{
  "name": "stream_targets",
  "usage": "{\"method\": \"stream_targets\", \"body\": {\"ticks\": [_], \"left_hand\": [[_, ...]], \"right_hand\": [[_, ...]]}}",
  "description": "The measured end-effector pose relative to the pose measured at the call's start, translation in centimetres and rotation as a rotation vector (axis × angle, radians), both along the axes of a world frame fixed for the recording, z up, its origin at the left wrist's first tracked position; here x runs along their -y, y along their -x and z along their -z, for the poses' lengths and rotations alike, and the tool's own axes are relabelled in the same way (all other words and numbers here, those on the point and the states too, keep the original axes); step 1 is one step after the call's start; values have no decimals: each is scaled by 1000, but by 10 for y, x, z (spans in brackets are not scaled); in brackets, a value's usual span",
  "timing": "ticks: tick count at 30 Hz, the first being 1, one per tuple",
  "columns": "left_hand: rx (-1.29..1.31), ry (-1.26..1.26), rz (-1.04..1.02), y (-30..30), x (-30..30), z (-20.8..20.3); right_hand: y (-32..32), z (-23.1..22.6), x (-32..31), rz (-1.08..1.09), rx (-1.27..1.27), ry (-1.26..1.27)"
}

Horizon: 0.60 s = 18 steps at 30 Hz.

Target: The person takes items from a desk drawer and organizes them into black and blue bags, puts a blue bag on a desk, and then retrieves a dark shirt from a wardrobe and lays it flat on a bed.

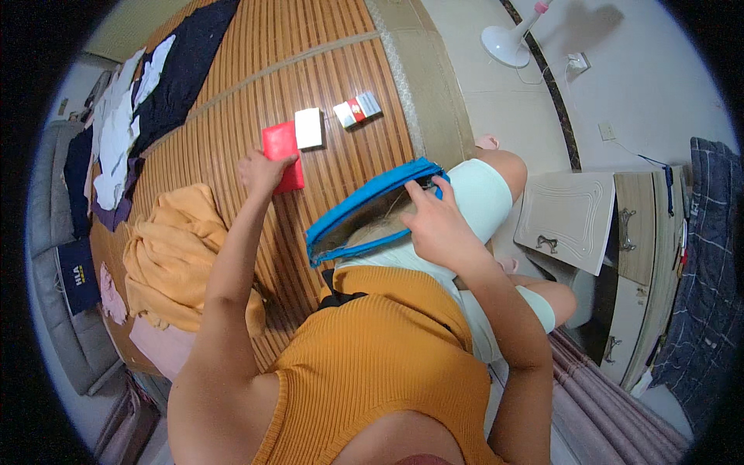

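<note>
My left hand (pixel 262 170) is at a flat red packet (pixel 280 141) on the slatted bamboo mat, its thumb across the packet and its fingers at the left edge. An unzipped blue bag (pixel 364 194) lies across my lap with its mouth gaping. At the right end of that mouth, my right hand (pixel 440 225) grips the rim with bent fingers. The bag's inside looks pale brown; its contents cannot be made out. Touching the red packet's upper right side is a small white box (pixel 308 128). Farther right lies a white, red and grey small box (pixel 357 111).
A crumpled orange-yellow cloth (pixel 174 252) lies left of my arm. Dark and white clothes (pixel 116 147) are spread at the far left, beside a grey sofa (pixel 66 333). To the right, a cabinet door (pixel 564 217) hangs open near my knees; a white stand base (pixel 505 46) is beyond.
</note>
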<state>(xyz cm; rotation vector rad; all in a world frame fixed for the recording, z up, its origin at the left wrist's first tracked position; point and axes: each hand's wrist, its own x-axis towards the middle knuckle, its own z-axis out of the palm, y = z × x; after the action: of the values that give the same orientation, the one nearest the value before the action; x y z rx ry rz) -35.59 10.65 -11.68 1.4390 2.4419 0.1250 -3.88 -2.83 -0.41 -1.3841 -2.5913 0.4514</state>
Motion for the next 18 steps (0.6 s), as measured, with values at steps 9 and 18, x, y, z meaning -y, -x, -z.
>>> {"method": "stream_targets", "body": {"ticks": [9,18], "left_hand": [[1276,-561,89,-58,50,-101],[203,272,1001,-113,99,-91]], "right_hand": [[-1,4,-18,-40,-30,105],[1,3,-13,-32,234,192]]}}
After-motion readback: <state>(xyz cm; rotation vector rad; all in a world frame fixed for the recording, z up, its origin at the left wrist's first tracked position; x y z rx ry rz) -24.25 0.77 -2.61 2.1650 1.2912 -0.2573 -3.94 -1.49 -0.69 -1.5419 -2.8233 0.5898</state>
